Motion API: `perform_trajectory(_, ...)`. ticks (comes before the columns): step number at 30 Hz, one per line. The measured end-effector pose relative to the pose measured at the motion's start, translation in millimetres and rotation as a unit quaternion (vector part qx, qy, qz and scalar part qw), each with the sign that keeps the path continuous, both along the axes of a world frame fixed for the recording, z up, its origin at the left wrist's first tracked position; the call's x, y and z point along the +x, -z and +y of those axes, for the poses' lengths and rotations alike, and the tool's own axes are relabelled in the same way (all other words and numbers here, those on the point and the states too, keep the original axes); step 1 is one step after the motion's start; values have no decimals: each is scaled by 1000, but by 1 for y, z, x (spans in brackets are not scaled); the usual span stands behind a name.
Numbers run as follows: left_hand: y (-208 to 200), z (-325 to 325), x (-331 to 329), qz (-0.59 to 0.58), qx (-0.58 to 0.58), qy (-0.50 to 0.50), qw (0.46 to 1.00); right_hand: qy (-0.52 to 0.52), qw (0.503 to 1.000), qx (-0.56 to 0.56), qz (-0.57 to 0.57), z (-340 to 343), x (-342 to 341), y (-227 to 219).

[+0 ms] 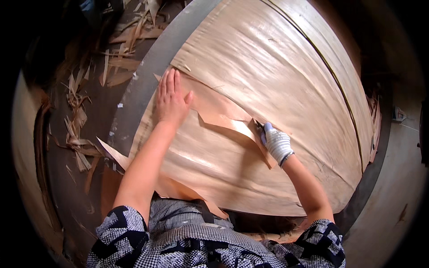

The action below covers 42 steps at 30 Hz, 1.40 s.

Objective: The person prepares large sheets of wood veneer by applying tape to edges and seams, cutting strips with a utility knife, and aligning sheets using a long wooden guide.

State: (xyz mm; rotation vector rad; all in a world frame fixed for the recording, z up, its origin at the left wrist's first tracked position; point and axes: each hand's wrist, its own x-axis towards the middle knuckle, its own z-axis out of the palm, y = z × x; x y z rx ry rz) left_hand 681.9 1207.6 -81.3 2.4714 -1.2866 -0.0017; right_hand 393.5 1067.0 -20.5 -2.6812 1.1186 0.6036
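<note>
A broad stack of pale wood veneer sheets (263,58) lies in front of me. My left hand (173,100), bare, rests flat near its left edge with the fingers stretched out, pressing on a veneer strip (223,117). That strip has a ragged near edge, which curls up and casts a shadow. In a white striped glove with bluish fingertips, my right hand (278,145) is closed around a small dark knife (258,124). Its tip touches the strip by the long seam running down from the left hand. The fingers hide most of the knife.
A grey board edge (154,67) borders the stack on the left. Veneer scraps (78,120) litter the brown floor beyond it. Close to my apron, a loose veneer piece (176,188) curls up. A long dark gap (330,69) crosses the sheets at the right.
</note>
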Motion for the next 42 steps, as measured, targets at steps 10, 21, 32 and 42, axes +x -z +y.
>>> perform_trajectory(10,5,4,17,-3,-29,28,999,-35,936,161,-310,50,151,-37)
perform_trajectory(21,-22,-12,134,540,-20,166,825,-135,981,100,-99,58,253,25)
perform_trajectory(32,-16,8,92,50,-51,245,967,-74,983,153,65,51,188,6)
perform_trajectory(42,-11,12,16,131,-65,270,952,-109,984,137,37,20,124,-2)
